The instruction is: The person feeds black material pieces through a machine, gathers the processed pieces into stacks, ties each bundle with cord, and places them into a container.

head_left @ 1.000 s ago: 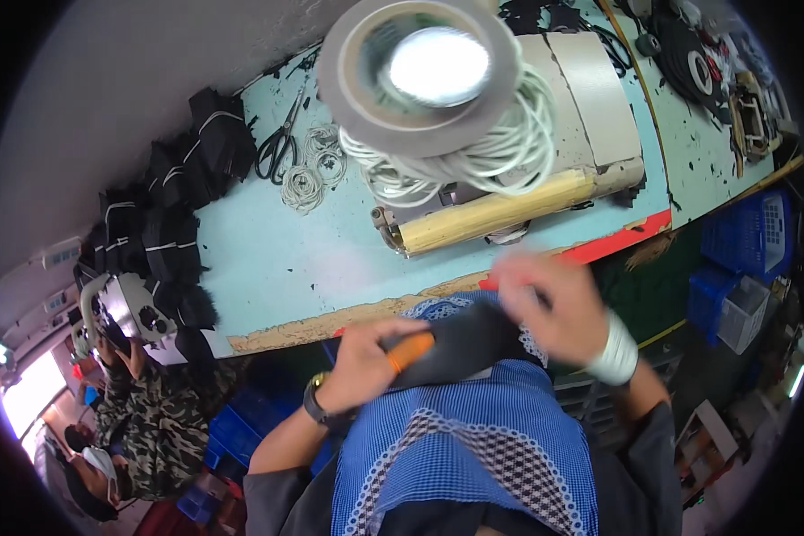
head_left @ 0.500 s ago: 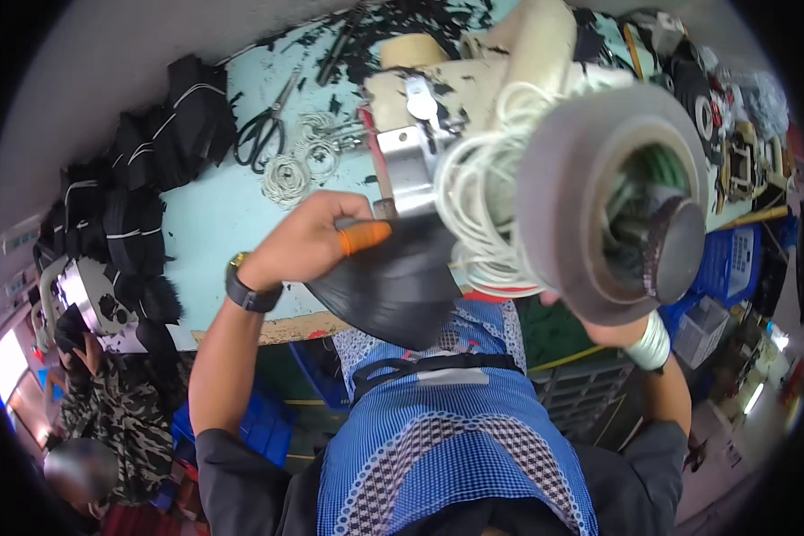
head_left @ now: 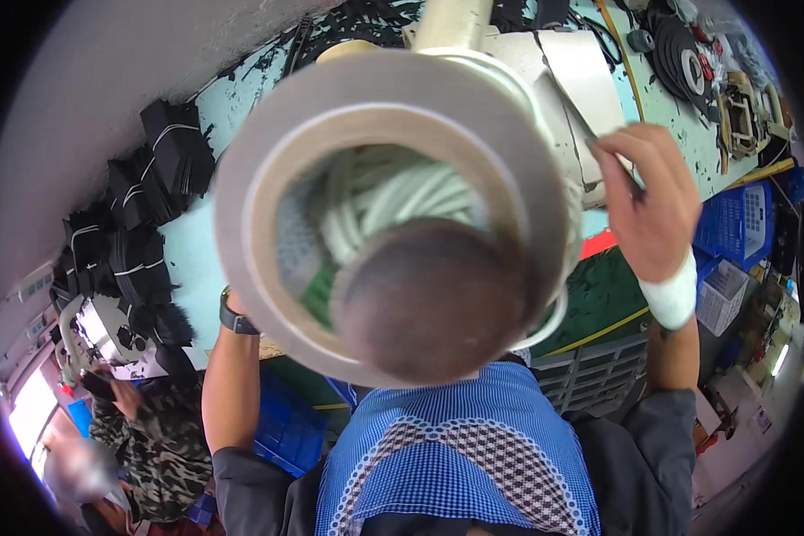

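Note:
My right hand (head_left: 648,201) is closed around a thin, dark, blade-like tool (head_left: 581,116), over white sheets (head_left: 590,76) on the bench. A white wrap (head_left: 673,293) circles that wrist. Only my left wrist with a dark watch (head_left: 239,322) shows; the hand itself is behind a large grey ring-shaped machine part (head_left: 393,76) close to the camera. That part has a dark round knob (head_left: 433,299) and white cord (head_left: 402,196) inside its opening. Whatever my left hand holds is hidden.
Bundles of black pieces (head_left: 177,147) line the bench's left side. Black scraps, a black coil (head_left: 674,58) and scissors (head_left: 603,36) lie on the far side. Blue crates (head_left: 737,223) stand at right. Another person in camouflage clothing (head_left: 165,456) works at lower left.
The ring-shaped part has swept left across the view and covers my left hand and the black sheet it held. My right hand has risen from behind that part, gripping the blade-like tool.

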A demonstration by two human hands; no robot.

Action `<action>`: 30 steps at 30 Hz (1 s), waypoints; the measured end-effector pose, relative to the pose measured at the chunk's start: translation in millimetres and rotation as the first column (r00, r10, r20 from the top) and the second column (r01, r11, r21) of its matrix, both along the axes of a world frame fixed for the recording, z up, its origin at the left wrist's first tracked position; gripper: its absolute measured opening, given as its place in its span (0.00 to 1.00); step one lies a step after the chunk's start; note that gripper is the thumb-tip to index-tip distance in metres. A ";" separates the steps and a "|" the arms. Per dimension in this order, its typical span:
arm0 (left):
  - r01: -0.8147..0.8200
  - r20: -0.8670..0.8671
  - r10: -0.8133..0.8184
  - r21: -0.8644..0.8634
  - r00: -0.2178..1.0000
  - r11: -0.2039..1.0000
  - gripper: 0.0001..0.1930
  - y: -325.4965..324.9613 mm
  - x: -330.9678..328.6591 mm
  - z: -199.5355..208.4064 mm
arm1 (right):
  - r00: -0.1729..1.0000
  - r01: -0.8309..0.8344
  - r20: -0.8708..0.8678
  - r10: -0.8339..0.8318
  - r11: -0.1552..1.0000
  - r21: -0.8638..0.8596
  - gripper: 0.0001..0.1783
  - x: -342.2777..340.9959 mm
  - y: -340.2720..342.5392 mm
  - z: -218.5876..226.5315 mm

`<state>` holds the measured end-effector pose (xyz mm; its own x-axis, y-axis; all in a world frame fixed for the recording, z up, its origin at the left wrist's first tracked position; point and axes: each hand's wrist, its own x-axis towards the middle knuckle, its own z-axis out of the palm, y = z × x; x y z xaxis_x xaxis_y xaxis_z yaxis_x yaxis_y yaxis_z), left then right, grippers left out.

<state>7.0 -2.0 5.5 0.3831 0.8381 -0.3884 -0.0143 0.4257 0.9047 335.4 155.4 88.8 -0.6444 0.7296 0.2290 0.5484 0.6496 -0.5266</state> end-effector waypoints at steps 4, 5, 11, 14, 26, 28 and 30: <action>-0.008 -0.128 0.035 0.204 0.991 0.979 0.10 -2.1 -18.9 -14.2 | 0.989 -0.143 0.043 0.142 0.989 0.024 0.08 -2.3 -8.9 -32.6; -0.050 -0.084 0.060 0.122 0.995 0.991 0.09 7.0 -12.4 4.8 | 0.983 -0.184 -0.018 0.184 0.982 -0.039 0.11 -8.9 -19.1 -38.4; 0.054 -0.265 0.022 0.275 0.964 0.960 0.09 -12.8 -10.1 -34.9 | 0.977 -0.205 0.002 0.212 0.947 -0.248 0.17 -33.5 -32.6 -39.6; 0.025 -0.284 0.041 0.228 0.958 0.973 0.09 -21.3 -12.3 -29.2 | 0.977 -0.161 0.019 0.210 0.798 -0.580 0.10 9.0 -25.4 -20.6; 0.000 -0.317 0.061 0.189 0.946 0.982 0.09 -29.3 -8.6 -23.3 | 0.989 -0.108 -0.144 0.033 0.825 -0.555 0.09 3.6 -23.3 -33.5; 0.007 -0.282 0.039 0.160 0.959 0.987 0.09 -16.5 -1.5 -20.1 | 0.998 -0.046 -0.056 0.013 0.747 -0.663 0.09 38.7 -24.3 -20.0; 0.001 -0.283 0.039 0.141 0.958 0.990 0.09 -12.9 -4.0 -20.2 | 0.983 -0.170 -0.088 0.163 0.602 -0.780 0.07 34.5 -16.1 -15.9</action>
<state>3.1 -15.0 -14.8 0.2572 0.8973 -0.3588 0.2453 0.2985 0.9223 369.9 139.3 72.9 -0.7739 0.5136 -0.3704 0.4675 0.0688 -0.8813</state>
